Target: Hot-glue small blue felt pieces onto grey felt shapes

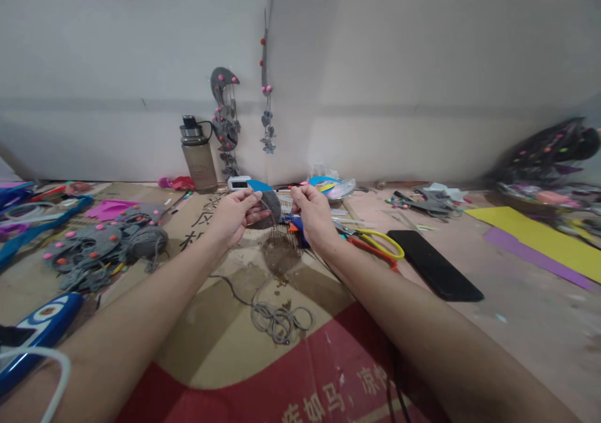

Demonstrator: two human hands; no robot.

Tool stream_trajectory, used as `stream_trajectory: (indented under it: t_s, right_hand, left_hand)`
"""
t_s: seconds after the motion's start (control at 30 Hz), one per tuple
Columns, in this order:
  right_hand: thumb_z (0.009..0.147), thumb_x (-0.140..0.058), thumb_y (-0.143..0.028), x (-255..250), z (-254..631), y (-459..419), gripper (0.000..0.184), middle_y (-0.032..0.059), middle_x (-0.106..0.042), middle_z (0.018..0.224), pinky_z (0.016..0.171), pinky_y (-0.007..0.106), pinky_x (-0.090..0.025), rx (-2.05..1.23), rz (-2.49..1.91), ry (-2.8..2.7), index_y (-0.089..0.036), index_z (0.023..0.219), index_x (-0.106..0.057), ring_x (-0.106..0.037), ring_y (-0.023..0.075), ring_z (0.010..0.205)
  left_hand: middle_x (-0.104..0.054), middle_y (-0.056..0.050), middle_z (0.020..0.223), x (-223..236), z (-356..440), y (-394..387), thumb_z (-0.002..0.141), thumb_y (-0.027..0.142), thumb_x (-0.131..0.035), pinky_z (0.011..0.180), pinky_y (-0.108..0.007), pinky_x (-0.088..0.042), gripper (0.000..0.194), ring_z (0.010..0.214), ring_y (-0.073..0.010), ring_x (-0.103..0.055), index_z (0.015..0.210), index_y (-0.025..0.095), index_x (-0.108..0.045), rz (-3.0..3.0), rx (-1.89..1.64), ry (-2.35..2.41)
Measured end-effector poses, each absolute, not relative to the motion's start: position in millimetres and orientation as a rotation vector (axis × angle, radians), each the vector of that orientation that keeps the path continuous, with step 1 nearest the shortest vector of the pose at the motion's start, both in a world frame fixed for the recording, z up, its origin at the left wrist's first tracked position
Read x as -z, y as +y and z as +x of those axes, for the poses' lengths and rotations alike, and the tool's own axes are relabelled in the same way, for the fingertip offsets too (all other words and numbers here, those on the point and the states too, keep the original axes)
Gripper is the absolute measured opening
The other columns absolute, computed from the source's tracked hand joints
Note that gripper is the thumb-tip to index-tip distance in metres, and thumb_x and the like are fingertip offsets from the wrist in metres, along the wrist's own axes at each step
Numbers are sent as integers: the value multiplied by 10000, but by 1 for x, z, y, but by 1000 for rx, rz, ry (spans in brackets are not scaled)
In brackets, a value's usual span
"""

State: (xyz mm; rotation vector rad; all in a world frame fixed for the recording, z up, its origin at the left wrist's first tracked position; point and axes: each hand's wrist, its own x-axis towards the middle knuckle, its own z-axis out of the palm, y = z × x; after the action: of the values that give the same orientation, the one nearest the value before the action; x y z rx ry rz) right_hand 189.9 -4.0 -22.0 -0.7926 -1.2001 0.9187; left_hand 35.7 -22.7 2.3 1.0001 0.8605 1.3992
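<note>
My left hand (237, 213) pinches a dark grey curved felt piece (271, 205) between thumb and fingers, above the cardboard. A blue edge (260, 186) shows along the top of that piece; whether it is joined to it I cannot tell. Just to the right, my right hand (310, 213) is closed in a pinch, and what lies between its fingertips is too small to make out. Below both hands, a loose coil of grey cord (280, 323) rests on the cardboard sheet (201, 341). Scissors (382, 243) with yellow and orange handles lie beside my right wrist.
A black phone (434, 265) lies at right, near yellow sheets (539, 235). Grey felt pieces with pink and orange balls (101, 238) are piled at left. A bottle (199, 157) stands by the white wall, where grey garlands (225, 107) hang. A blue object (47, 329) is at lower left.
</note>
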Motion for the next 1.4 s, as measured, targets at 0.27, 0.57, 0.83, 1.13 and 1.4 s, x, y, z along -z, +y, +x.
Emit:
stream_trajectory:
  t_s: [0.27, 0.57, 0.83, 1.13, 1.4]
  right_hand:
    - [820, -497, -466, 11, 189, -15, 379, -60, -375, 536, 535, 246, -293, -734, -958, -1400, -203, 576, -374, -349, 89, 522]
    - [670, -657, -303, 21, 165, -30, 357, -7, -561, 869, 757, 289, -441, -984, -803, -1359, -217, 892, -392, -548, 121, 780]
    - [736, -568, -345, 22, 162, -35, 192, -44, -510, 727, 563, 234, -405, -1127, -808, -1374, -211, 833, -471, -473, 100, 620]
    - [758, -521, -325, 14, 175, -33, 147, -31, -519, 689, 630, 251, -366, -819, -878, -1405, -182, 739, -543, -451, 115, 645]
    - [805, -469, -300, 28, 163, -38, 178, -28, -547, 672, 657, 249, -369, -799, -903, -1587, -177, 712, -558, -471, 119, 648]
  left_hand:
    - [-646, -22, 725, 1, 40, -24, 705, 211, -704, 615, -252, -571, 136, 602, -92, -601, 761, 121, -618, 1103, -1520, 953]
    - [-680, -42, 792, 7, 34, -28, 747, 302, -624, 716, -303, -511, 189, 710, -169, -627, 857, 158, -678, 1766, -1643, 1374]
    - [-698, -40, 811, -3, 35, -36, 782, 289, -576, 692, -278, -489, 191, 699, -161, -610, 873, 169, -694, 1991, -1585, 1415]
    - [-679, -57, 856, 4, 43, -27, 652, 307, -733, 726, -333, -562, 257, 736, -157, -643, 820, 130, -651, 1324, -1498, 966]
    - [-666, -36, 791, 10, 25, -37, 612, 317, -762, 674, -262, -560, 278, 683, -115, -623, 787, 127, -661, 1265, -1552, 1049]
